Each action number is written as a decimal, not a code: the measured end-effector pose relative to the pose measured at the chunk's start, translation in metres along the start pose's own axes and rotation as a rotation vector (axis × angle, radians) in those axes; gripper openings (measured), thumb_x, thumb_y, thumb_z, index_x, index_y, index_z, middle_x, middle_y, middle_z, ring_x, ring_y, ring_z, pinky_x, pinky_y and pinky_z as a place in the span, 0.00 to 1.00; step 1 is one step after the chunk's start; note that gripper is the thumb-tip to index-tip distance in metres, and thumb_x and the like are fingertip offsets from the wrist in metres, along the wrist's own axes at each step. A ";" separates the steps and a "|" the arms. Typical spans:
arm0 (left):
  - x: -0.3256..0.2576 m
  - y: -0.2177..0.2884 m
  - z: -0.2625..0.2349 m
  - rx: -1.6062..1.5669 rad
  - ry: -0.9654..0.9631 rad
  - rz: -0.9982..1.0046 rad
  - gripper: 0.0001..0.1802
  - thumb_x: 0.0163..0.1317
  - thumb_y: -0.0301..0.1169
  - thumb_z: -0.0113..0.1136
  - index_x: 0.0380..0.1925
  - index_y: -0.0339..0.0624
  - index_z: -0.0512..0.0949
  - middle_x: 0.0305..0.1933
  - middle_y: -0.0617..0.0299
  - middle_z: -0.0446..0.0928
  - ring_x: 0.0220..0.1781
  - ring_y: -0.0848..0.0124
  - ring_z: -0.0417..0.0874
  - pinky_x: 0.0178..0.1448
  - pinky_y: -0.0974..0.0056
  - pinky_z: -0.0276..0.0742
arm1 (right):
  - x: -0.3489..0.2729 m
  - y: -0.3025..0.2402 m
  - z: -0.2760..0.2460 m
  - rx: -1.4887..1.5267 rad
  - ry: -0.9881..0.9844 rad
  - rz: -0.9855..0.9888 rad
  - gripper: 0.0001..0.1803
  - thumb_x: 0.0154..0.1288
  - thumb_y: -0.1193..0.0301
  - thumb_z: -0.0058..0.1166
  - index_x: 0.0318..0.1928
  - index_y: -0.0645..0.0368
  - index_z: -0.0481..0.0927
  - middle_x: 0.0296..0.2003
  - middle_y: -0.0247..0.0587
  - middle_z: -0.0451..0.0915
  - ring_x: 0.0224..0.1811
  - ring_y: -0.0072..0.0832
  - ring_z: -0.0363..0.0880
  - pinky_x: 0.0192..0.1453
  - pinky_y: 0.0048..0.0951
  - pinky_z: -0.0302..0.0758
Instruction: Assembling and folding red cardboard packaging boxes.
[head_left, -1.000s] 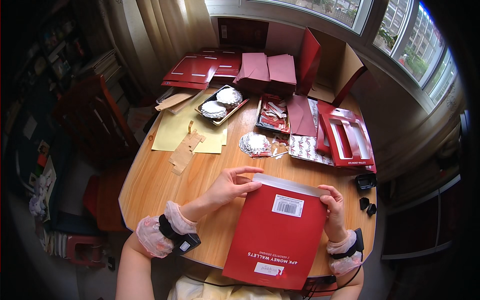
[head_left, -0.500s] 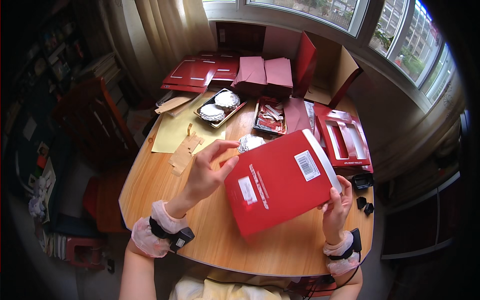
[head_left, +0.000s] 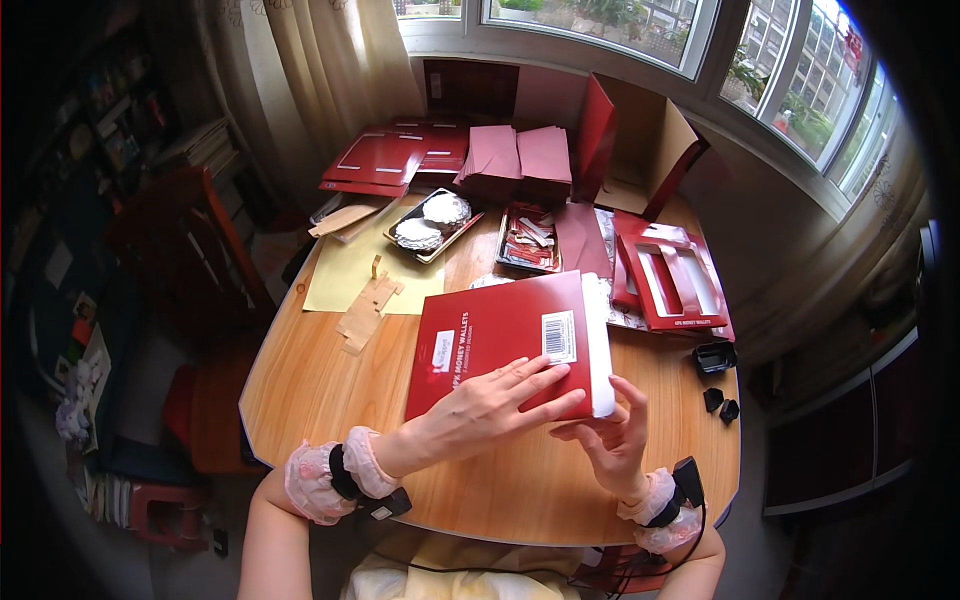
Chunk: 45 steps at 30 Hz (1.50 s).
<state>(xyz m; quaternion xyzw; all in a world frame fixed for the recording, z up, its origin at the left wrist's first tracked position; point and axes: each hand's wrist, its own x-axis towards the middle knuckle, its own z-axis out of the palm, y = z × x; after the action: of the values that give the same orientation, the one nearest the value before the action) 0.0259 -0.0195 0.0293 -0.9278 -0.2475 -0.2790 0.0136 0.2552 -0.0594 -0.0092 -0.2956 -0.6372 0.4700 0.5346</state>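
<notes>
Head view: a red packet over the surface, left hand flat across its 6 o'clock side, right hand curled at its 4 o'clock corner; whether either grips is unclear.

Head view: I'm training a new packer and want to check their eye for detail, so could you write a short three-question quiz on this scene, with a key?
1. True or false: the left hand lies across the printed face of the red packet.

2. Along which side of the packet, as pictured, does the white strip run?
A) left
B) right
C) top

3. How many piles of silvery discs sit in the left of the two trays?

Key:
1. True
2. B
3. Two
</notes>
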 end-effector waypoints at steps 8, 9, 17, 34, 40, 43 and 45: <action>-0.006 -0.011 -0.042 0.220 0.373 0.001 0.23 0.62 0.30 0.61 0.59 0.47 0.75 0.56 0.51 0.80 0.55 0.60 0.85 0.54 0.62 0.86 | 0.015 0.001 -0.013 -0.089 0.085 -0.005 0.38 0.66 0.86 0.51 0.71 0.58 0.48 0.53 0.49 0.73 0.46 0.39 0.86 0.47 0.32 0.84; -0.006 -0.011 -0.049 0.215 0.438 -0.001 0.22 0.62 0.28 0.62 0.57 0.48 0.75 0.55 0.51 0.81 0.54 0.59 0.85 0.53 0.61 0.86 | 0.019 0.001 -0.018 -0.081 0.145 0.012 0.36 0.66 0.85 0.51 0.70 0.58 0.50 0.53 0.49 0.73 0.45 0.38 0.86 0.46 0.31 0.85; -0.030 -0.016 -0.063 -0.301 0.820 0.049 0.24 0.63 0.15 0.54 0.58 0.41 0.66 0.49 0.40 0.81 0.51 0.47 0.86 0.51 0.53 0.86 | 0.031 0.001 -0.039 -0.174 0.271 -0.120 0.29 0.67 0.81 0.53 0.66 0.58 0.61 0.55 0.44 0.70 0.54 0.31 0.77 0.46 0.28 0.84; -0.014 0.003 0.030 -1.571 0.500 -0.848 0.40 0.64 0.16 0.55 0.73 0.47 0.50 0.61 0.51 0.74 0.60 0.67 0.78 0.63 0.62 0.75 | 0.034 -0.006 -0.043 -0.118 0.306 0.011 0.24 0.75 0.77 0.46 0.67 0.61 0.57 0.59 0.45 0.74 0.59 0.25 0.74 0.63 0.26 0.70; -0.014 -0.016 0.030 -1.435 0.545 -0.861 0.20 0.73 0.26 0.52 0.62 0.39 0.64 0.52 0.55 0.81 0.50 0.73 0.82 0.55 0.67 0.79 | 0.024 0.010 -0.041 0.052 0.314 0.151 0.23 0.75 0.78 0.44 0.66 0.62 0.58 0.58 0.47 0.75 0.58 0.24 0.75 0.61 0.24 0.72; -0.017 -0.019 0.030 -1.409 0.565 -0.847 0.09 0.73 0.29 0.54 0.49 0.37 0.74 0.43 0.61 0.84 0.43 0.78 0.84 0.49 0.71 0.79 | 0.026 0.004 -0.031 0.039 0.328 0.149 0.22 0.75 0.78 0.46 0.65 0.62 0.59 0.55 0.46 0.77 0.56 0.23 0.76 0.57 0.22 0.74; -0.021 -0.023 0.035 -1.377 0.526 -0.851 0.10 0.73 0.28 0.54 0.49 0.37 0.74 0.44 0.60 0.84 0.43 0.78 0.83 0.49 0.72 0.79 | 0.026 0.005 -0.029 0.042 0.345 0.143 0.21 0.74 0.79 0.47 0.64 0.62 0.60 0.53 0.44 0.78 0.54 0.22 0.77 0.55 0.21 0.75</action>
<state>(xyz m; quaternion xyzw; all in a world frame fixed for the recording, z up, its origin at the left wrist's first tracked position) 0.0175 -0.0033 -0.0136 -0.4621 -0.3390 -0.5553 -0.6027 0.2756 -0.0263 -0.0036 -0.4052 -0.5034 0.4622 0.6073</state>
